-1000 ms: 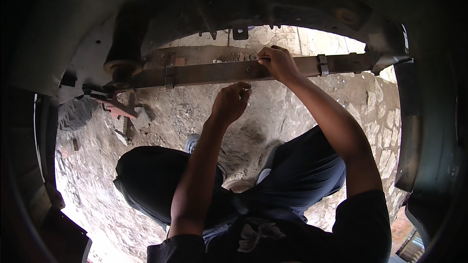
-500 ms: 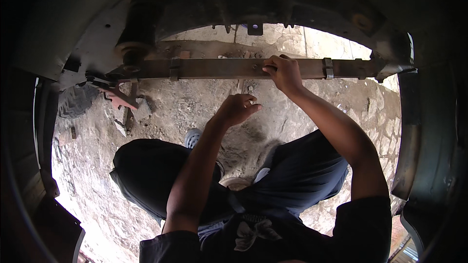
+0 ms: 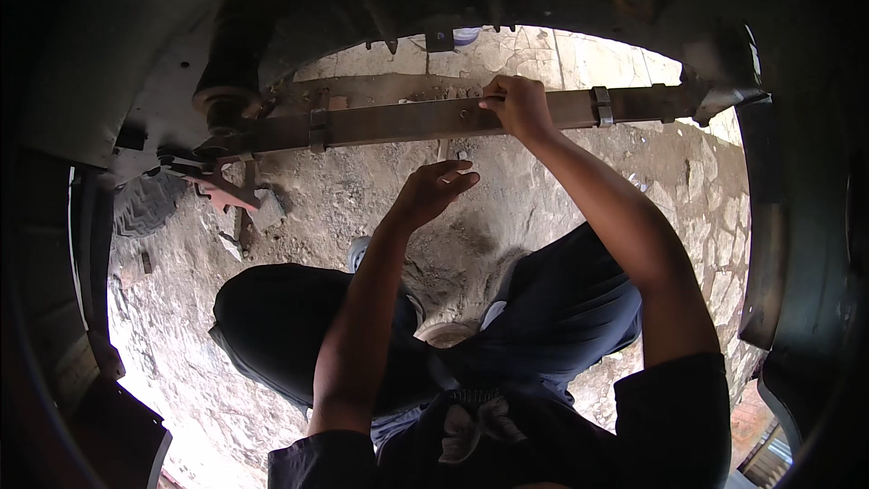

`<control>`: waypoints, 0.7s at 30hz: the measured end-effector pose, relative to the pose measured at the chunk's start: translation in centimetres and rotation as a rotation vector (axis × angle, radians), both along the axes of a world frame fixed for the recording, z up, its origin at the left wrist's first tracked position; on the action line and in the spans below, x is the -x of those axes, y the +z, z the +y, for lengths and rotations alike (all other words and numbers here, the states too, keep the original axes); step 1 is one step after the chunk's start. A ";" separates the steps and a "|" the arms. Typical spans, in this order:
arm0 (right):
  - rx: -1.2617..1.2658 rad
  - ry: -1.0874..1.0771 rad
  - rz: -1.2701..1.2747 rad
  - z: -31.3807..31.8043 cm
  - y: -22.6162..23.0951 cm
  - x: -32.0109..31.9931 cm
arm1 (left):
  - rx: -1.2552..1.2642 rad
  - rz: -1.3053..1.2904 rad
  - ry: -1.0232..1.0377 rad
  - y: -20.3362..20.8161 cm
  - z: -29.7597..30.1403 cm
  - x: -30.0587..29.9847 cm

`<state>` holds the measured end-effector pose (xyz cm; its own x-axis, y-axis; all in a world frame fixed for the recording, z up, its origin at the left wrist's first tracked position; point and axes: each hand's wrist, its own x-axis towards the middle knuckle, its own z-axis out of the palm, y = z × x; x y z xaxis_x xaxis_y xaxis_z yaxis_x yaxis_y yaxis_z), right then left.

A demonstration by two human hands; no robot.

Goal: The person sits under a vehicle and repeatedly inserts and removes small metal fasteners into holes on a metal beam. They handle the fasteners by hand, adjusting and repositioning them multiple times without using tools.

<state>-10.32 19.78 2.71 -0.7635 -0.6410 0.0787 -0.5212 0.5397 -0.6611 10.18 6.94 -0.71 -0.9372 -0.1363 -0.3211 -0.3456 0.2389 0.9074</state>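
Note:
A long, dark, rusty leaf spring [image 3: 389, 122] runs across in front of me, with metal clips [image 3: 602, 106] wrapped around it. My right hand [image 3: 520, 107] is at its upper edge, fingers bent over the top and thumb on the near face. Just left of that thumb a small round hole or stud [image 3: 463, 114] shows on the spring. Below the spring and apart from it, my left hand [image 3: 434, 192] is raised with curled fingers, thumb close to the index finger. Something small seems to be at its fingertips, too small to name.
A dark vehicle body arches overhead, with a black cylindrical part [image 3: 226, 95] at the spring's left end. At lower left of it are a reddish metal stand [image 3: 222, 190], stone blocks [image 3: 266, 210] and a tyre [image 3: 145, 199]. My bent legs [image 3: 281, 317] are on rough ground.
The view has shifted and tilted slightly, so the spring appears higher and more slanted. My left hand has risen a little toward it. The right hand stays at the spring's upper edge.

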 end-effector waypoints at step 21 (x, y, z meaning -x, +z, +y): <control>-0.026 0.116 0.056 1.3 0.2 -1.3 | -0.040 -0.005 0.024 0.5 0.6 -0.3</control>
